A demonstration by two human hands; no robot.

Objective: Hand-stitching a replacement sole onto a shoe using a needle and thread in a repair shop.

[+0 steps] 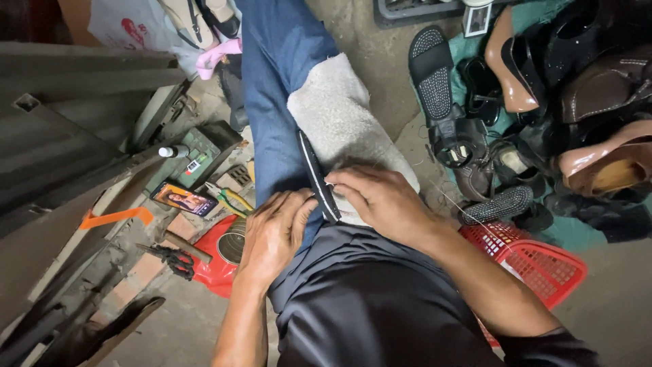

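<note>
Black shoe sole (pixel 318 178) stands on its long edge across the person's lap, lying along the seam between the blue trouser leg (pixel 272 102) and a pale fleecy cloth (pixel 339 115) draped over the knee. The left hand (pixel 272 234) is curled against the sole's near end, fingers pressing its edge from the left. The right hand (pixel 380 200) bends over the cloth on the other side, fingertips pinched shut at the sole's rim; what they pinch is too small to tell. A thin pale thread (pixel 451 204) runs from that hand toward the right.

Room is tight. To the left, just beside the thigh, lie a phone (pixel 182 199), a red tray (pixel 217 261) holding a tin, and scissors (pixel 173 258). To the right a red plastic basket (pixel 536 261) sits near the forearm, and beyond it a heap of shoes (pixel 543 95) crowds the floor.
</note>
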